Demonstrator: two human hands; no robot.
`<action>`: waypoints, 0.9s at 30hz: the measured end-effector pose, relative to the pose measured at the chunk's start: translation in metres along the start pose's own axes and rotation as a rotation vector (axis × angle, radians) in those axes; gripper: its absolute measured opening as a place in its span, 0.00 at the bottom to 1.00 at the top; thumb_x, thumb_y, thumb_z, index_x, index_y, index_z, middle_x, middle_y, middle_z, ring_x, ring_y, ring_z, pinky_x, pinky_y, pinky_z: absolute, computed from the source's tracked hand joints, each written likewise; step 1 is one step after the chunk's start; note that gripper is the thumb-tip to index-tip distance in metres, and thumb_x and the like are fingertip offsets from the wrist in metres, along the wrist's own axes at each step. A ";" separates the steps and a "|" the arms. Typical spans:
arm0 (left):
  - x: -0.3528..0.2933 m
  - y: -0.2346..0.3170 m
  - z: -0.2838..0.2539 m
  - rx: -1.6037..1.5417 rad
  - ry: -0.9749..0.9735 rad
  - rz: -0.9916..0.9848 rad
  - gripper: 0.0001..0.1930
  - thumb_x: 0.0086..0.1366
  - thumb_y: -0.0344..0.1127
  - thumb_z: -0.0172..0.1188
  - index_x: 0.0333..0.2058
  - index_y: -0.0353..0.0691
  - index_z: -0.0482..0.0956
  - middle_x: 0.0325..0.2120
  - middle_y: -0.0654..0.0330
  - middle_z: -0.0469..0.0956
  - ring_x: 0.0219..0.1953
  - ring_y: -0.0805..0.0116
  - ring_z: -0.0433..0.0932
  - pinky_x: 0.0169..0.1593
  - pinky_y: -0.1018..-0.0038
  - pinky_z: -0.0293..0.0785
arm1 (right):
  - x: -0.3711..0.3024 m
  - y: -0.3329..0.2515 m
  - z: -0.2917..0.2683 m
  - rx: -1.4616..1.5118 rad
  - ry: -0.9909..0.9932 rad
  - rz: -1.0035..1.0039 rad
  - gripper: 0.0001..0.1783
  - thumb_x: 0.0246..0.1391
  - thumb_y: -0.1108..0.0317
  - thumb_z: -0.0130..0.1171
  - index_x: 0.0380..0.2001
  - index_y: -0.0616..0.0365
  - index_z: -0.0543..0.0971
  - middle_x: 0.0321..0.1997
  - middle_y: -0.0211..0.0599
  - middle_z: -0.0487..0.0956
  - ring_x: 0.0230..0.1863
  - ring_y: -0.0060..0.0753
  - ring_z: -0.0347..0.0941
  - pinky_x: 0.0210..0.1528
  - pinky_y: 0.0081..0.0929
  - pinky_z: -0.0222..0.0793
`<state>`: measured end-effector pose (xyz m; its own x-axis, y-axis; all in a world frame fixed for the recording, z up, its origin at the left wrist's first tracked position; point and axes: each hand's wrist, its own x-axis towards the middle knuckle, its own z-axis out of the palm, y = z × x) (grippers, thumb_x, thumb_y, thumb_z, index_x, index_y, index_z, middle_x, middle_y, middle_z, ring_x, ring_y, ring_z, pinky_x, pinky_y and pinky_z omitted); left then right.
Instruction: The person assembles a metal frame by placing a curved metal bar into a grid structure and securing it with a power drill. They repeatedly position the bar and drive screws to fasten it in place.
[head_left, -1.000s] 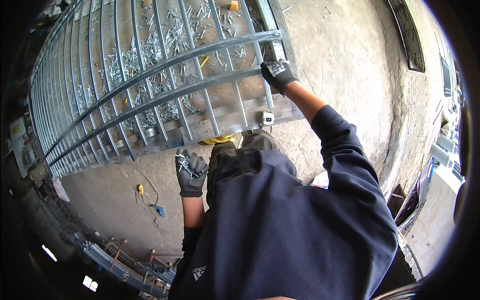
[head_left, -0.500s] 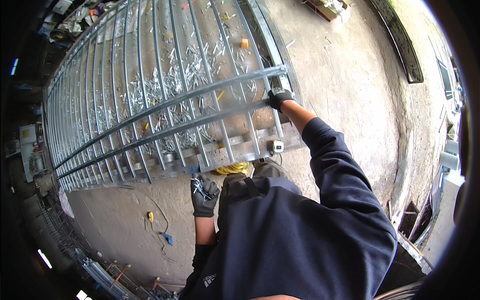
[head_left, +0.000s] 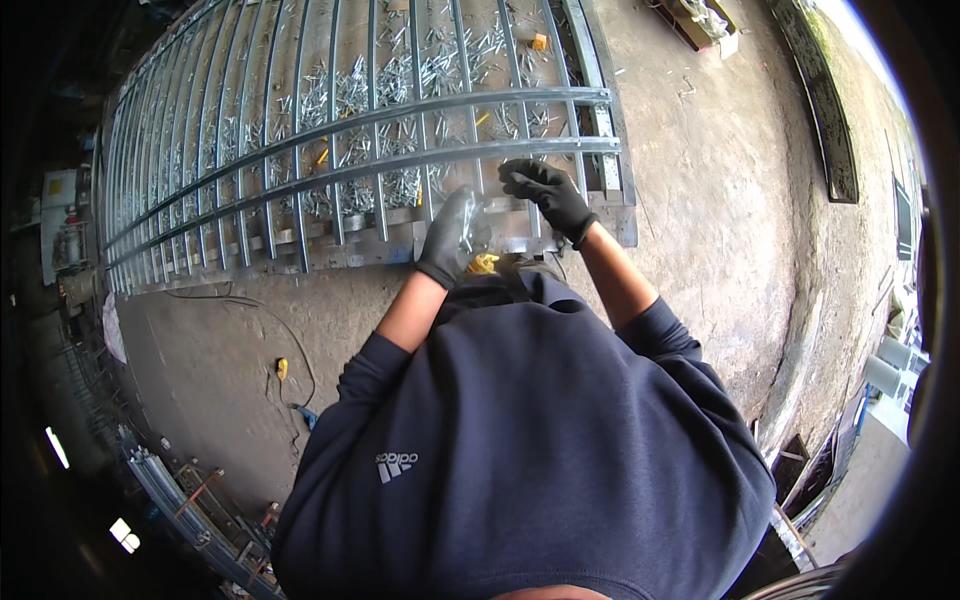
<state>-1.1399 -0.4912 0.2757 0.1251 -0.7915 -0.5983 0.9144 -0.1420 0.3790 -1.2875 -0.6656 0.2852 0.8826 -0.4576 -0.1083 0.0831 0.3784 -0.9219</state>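
My left hand (head_left: pixel 452 238), in a dark glove and slightly blurred, is closed loosely around several silvery metal fasteners (head_left: pixel 467 226). Just right of it, my gloved right hand (head_left: pixel 552 196) has its fingers bent inward; whatever is between their tips is too small to make out. Both hands are over the near edge of a metal worktable (head_left: pixel 395 248). On that table lies a grating of thin metal bars (head_left: pixel 378 185) crossed by two long rails (head_left: pixel 455 156). The right fingertips are close to the nearer rail. Many loose fasteners (head_left: pixel 395 75) are scattered beneath the bars.
An orange block (head_left: pixel 540 42) sits among the bars. Yellow material (head_left: pixel 483 264) shows below the table edge. A cable with a yellow piece (head_left: pixel 282 368) lies on the floor at left, near stacked metal lengths (head_left: pixel 165 500). A long dark beam (head_left: pixel 822 110) lies at right.
My right hand has let go of the rail ends and come back toward my left. My left hand has risen forward over the table edge with the fasteners.
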 end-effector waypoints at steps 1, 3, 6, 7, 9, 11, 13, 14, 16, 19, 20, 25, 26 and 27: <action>-0.001 0.005 0.003 0.050 -0.066 -0.019 0.20 0.72 0.60 0.53 0.39 0.50 0.78 0.15 0.71 0.64 0.14 0.76 0.61 0.17 0.78 0.53 | -0.005 -0.003 0.015 -0.098 -0.012 -0.010 0.20 0.70 0.63 0.58 0.59 0.64 0.77 0.57 0.36 0.81 0.55 0.25 0.77 0.60 0.28 0.74; -0.006 0.010 0.005 0.082 -0.068 -0.070 0.20 0.72 0.61 0.52 0.40 0.51 0.79 0.15 0.71 0.65 0.13 0.76 0.62 0.17 0.79 0.53 | -0.012 -0.001 0.046 -0.082 0.065 0.025 0.20 0.69 0.64 0.59 0.58 0.65 0.77 0.55 0.34 0.81 0.56 0.24 0.75 0.59 0.26 0.73; -0.013 0.009 -0.001 0.097 -0.199 -0.083 0.16 0.75 0.55 0.52 0.42 0.52 0.80 0.20 0.70 0.75 0.18 0.75 0.73 0.20 0.79 0.66 | -0.017 0.007 0.074 -0.220 0.165 -0.011 0.16 0.67 0.65 0.62 0.52 0.64 0.80 0.48 0.34 0.82 0.50 0.25 0.77 0.53 0.25 0.75; -0.013 0.005 -0.004 0.064 -0.143 -0.065 0.15 0.75 0.53 0.52 0.43 0.52 0.80 0.22 0.70 0.77 0.20 0.75 0.75 0.21 0.79 0.70 | -0.019 0.011 0.079 -0.372 0.192 -0.085 0.14 0.66 0.65 0.63 0.49 0.63 0.81 0.46 0.35 0.82 0.48 0.28 0.77 0.52 0.27 0.74; -0.009 0.002 -0.009 -0.014 -0.158 -0.068 0.11 0.77 0.47 0.52 0.45 0.50 0.80 0.31 0.68 0.83 0.26 0.75 0.81 0.29 0.78 0.80 | -0.023 0.017 0.085 -0.524 0.254 -0.146 0.12 0.63 0.66 0.65 0.45 0.61 0.83 0.44 0.39 0.82 0.47 0.34 0.77 0.50 0.30 0.74; -0.009 -0.002 -0.012 0.088 -0.089 -0.052 0.14 0.76 0.46 0.54 0.48 0.45 0.81 0.36 0.67 0.82 0.29 0.80 0.79 0.28 0.84 0.74 | -0.030 0.024 0.091 -0.712 0.330 -0.317 0.10 0.58 0.69 0.67 0.42 0.60 0.84 0.44 0.40 0.82 0.51 0.37 0.76 0.52 0.32 0.74; -0.007 -0.005 -0.010 0.079 -0.057 -0.096 0.16 0.75 0.44 0.55 0.53 0.42 0.80 0.41 0.65 0.81 0.33 0.82 0.78 0.30 0.84 0.73 | -0.037 0.028 0.095 -0.676 0.345 -0.293 0.13 0.55 0.73 0.67 0.45 0.59 0.82 0.48 0.42 0.81 0.55 0.41 0.75 0.54 0.35 0.74; -0.009 0.001 -0.012 0.016 -0.288 -0.152 0.18 0.74 0.44 0.56 0.55 0.41 0.78 0.43 0.65 0.82 0.36 0.79 0.80 0.35 0.80 0.78 | -0.040 0.030 0.097 -0.667 0.353 -0.294 0.14 0.55 0.75 0.66 0.46 0.58 0.81 0.49 0.43 0.81 0.56 0.43 0.75 0.54 0.36 0.75; -0.011 -0.002 -0.004 -0.048 -0.150 -0.221 0.19 0.74 0.45 0.55 0.57 0.41 0.77 0.44 0.63 0.82 0.38 0.75 0.82 0.37 0.77 0.81 | -0.041 0.030 0.100 -0.588 0.352 -0.242 0.17 0.50 0.76 0.67 0.46 0.58 0.80 0.52 0.46 0.79 0.56 0.49 0.76 0.54 0.39 0.76; -0.008 -0.002 0.002 -0.050 -0.168 -0.168 0.19 0.75 0.45 0.53 0.57 0.41 0.77 0.46 0.62 0.83 0.40 0.71 0.84 0.39 0.75 0.83 | -0.036 0.021 0.094 -0.853 0.326 -0.375 0.19 0.45 0.73 0.68 0.44 0.57 0.80 0.57 0.49 0.78 0.56 0.57 0.76 0.56 0.43 0.75; -0.004 0.000 0.002 -0.066 -0.166 -0.208 0.17 0.75 0.44 0.52 0.55 0.42 0.78 0.45 0.62 0.83 0.42 0.69 0.84 0.42 0.72 0.84 | -0.033 0.016 0.090 -0.919 0.285 -0.416 0.20 0.45 0.73 0.68 0.44 0.57 0.80 0.57 0.49 0.78 0.56 0.57 0.75 0.56 0.44 0.75; 0.030 0.002 -0.015 0.056 -0.258 -0.183 0.15 0.76 0.42 0.52 0.53 0.44 0.80 0.44 0.59 0.85 0.46 0.62 0.84 0.48 0.64 0.84 | -0.011 -0.009 0.067 -0.999 0.190 -0.546 0.20 0.45 0.71 0.66 0.44 0.59 0.78 0.57 0.53 0.77 0.59 0.59 0.73 0.59 0.47 0.72; 0.037 -0.001 -0.017 0.065 -0.237 -0.173 0.16 0.76 0.43 0.52 0.53 0.43 0.80 0.43 0.59 0.85 0.45 0.62 0.84 0.47 0.64 0.84 | -0.007 -0.012 0.064 -0.976 0.188 -0.551 0.19 0.46 0.71 0.65 0.44 0.59 0.78 0.57 0.54 0.77 0.59 0.59 0.73 0.59 0.46 0.72; 0.044 -0.003 -0.019 0.075 -0.216 -0.163 0.16 0.76 0.43 0.52 0.54 0.42 0.80 0.43 0.59 0.85 0.44 0.61 0.84 0.46 0.64 0.84 | -0.001 -0.014 0.059 -0.852 0.212 -0.568 0.17 0.49 0.70 0.64 0.43 0.59 0.77 0.58 0.53 0.76 0.60 0.57 0.73 0.59 0.46 0.71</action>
<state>-1.1302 -0.5144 0.2349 -0.1136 -0.8620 -0.4941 0.8838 -0.3149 0.3461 -1.2622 -0.6228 0.3205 0.7097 -0.5536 0.4358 0.0338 -0.5911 -0.8059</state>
